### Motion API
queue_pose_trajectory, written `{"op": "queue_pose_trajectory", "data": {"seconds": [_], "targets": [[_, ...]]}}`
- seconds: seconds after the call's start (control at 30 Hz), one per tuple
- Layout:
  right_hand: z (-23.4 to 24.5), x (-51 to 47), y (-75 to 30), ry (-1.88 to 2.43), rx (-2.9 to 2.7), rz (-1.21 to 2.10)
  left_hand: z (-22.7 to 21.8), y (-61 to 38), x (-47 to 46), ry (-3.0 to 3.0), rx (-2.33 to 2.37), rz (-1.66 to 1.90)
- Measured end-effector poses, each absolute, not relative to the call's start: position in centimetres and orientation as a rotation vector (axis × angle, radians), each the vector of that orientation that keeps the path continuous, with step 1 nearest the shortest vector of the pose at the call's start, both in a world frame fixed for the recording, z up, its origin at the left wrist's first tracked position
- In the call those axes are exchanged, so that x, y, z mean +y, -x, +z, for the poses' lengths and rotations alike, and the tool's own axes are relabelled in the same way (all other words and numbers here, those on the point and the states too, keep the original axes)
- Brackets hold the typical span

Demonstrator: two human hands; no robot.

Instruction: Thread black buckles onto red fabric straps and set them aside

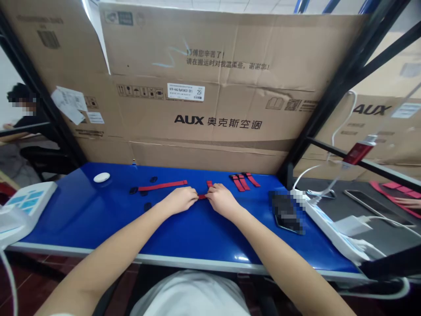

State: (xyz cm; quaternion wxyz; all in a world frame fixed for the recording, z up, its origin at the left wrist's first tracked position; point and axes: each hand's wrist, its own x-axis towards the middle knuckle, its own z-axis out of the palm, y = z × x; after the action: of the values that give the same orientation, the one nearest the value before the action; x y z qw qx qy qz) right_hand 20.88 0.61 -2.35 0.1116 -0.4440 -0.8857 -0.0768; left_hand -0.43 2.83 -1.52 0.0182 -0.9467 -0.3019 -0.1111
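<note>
My left hand (180, 199) and my right hand (221, 199) meet over the middle of the blue table (98, 219), both with fingers pinched on a short red strap (202, 196) held between them. A longer red strap (162, 185) lies flat just behind my left hand, with small black pieces (133, 190) near its left end. Another small red piece (209, 183) lies behind my right hand. A few more red straps (244, 181) lie in a bunch to the right rear.
A white oval object (101, 177) sits at the back left. A dark phone (287, 211) lies right of my hands, beside a white power strip (332, 228) with cables. Large cardboard boxes (210, 87) wall the back. Another person (19, 105) sits far left; someone's hand (408, 202) shows far right.
</note>
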Motion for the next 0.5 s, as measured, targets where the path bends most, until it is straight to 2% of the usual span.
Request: {"op": "queue_pose_trajectory", "data": {"seconds": [0.13, 0.27, 0.4, 0.5], "targets": [[-1.3, -0.1, -21.3, 1.572, -2.609, -0.344, -0.3, 3.9, 5.4, 2.699, -1.492, -0.621], [-0.9, -1.6, -21.2, 1.821, -2.568, -0.292, 1.5, 9.6, 7.3, 2.139, -2.187, -0.558], [-0.6, -2.9, -20.7, 1.969, -2.498, -0.243, 2.6, 14.6, 8.0, 2.0, -2.47, -0.397], [-0.7, -2.7, -20.3, 1.814, -2.497, -0.27, 2.9, 16.3, 7.8, 2.028, -2.541, -0.372]]}}
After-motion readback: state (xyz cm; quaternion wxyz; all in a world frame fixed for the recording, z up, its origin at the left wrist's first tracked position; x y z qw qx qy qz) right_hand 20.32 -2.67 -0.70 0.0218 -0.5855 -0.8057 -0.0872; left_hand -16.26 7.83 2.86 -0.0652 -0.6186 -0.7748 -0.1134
